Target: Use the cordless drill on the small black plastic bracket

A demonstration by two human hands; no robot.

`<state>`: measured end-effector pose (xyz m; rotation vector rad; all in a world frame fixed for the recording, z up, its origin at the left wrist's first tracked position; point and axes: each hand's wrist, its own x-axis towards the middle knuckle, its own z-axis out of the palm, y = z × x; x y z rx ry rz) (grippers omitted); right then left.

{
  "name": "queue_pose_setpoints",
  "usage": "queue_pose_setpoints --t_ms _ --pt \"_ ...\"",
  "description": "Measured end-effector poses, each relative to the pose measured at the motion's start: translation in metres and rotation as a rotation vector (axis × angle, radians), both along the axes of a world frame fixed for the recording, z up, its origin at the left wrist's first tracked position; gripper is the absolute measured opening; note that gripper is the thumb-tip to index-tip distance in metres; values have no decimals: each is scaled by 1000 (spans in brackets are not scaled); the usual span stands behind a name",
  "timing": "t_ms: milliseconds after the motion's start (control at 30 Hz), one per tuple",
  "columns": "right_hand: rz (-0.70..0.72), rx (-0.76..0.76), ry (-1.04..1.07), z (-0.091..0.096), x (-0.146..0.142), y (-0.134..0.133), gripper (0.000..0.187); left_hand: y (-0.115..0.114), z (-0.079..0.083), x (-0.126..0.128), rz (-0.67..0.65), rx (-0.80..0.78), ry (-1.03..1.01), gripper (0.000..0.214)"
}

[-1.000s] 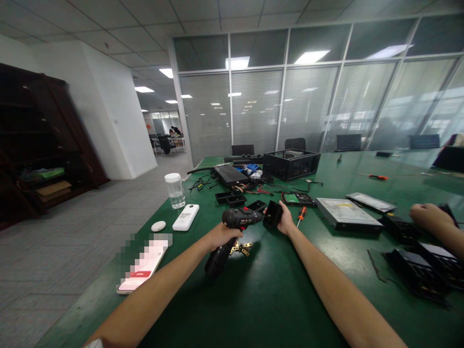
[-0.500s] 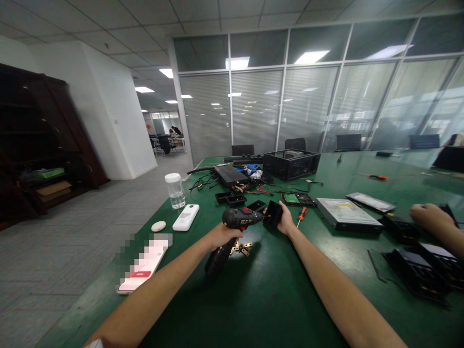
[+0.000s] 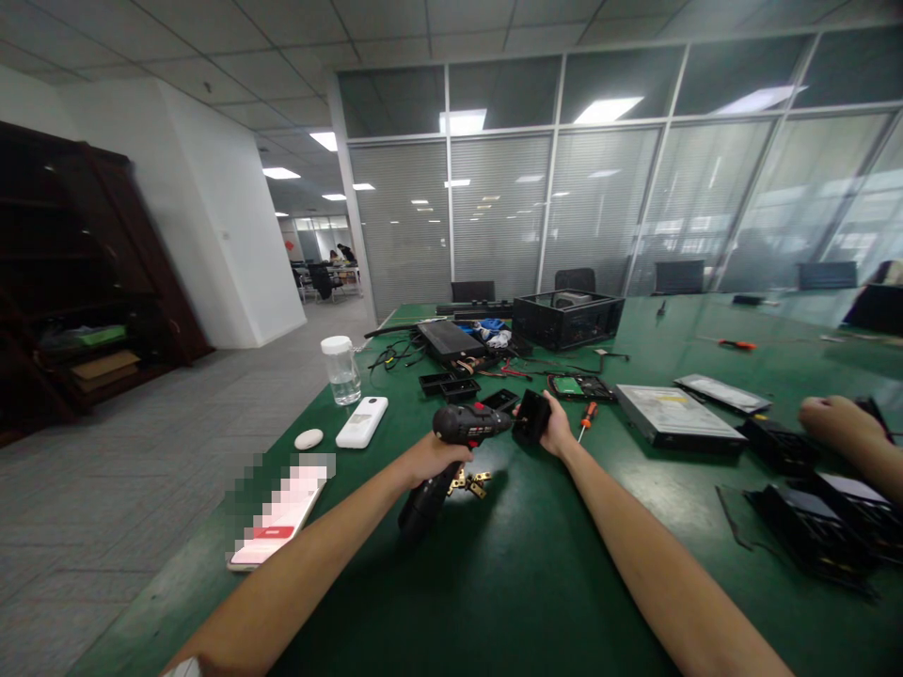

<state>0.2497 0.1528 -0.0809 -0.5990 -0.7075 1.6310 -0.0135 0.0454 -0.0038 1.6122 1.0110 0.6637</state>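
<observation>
My left hand (image 3: 438, 457) is closed round the handle of a black cordless drill (image 3: 466, 425). The drill points right, its tip at a small black box-like part (image 3: 530, 419); whether the bit touches it I cannot make out. My right hand (image 3: 556, 425) grips that black part from its right side, holding it tilted above the table. Below the drill lies a small heap of brass-coloured metal pieces (image 3: 478, 485). Several similar black parts (image 3: 460, 390) rest just beyond my hands. An orange-handled screwdriver (image 3: 588, 417) lies right of my right hand.
On the green table (image 3: 550, 583) stand a clear jar (image 3: 343, 374), a white device (image 3: 362, 423) and a phone (image 3: 286, 517) at left. A black computer case (image 3: 568, 318) and cables lie behind. At right are an optical drive (image 3: 673, 418) and another person's hand (image 3: 843, 425).
</observation>
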Motion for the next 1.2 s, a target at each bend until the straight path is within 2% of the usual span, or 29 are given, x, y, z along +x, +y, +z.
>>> queue_pose_setpoints --t_ms 200,400,867,1200 --pt "-74 0 -47 -2 -4 2 39 0 0 0 -5 -11 -2 13" --pt "9 12 -33 -1 1 1 31 0 0 0 3 -13 -6 14" --pt "34 16 -11 -1 2 1 33 1 -2 0 -3 -12 -20 14" --pt "-2 19 -50 -1 -1 0 34 0 1 0 3 -6 -10 13"
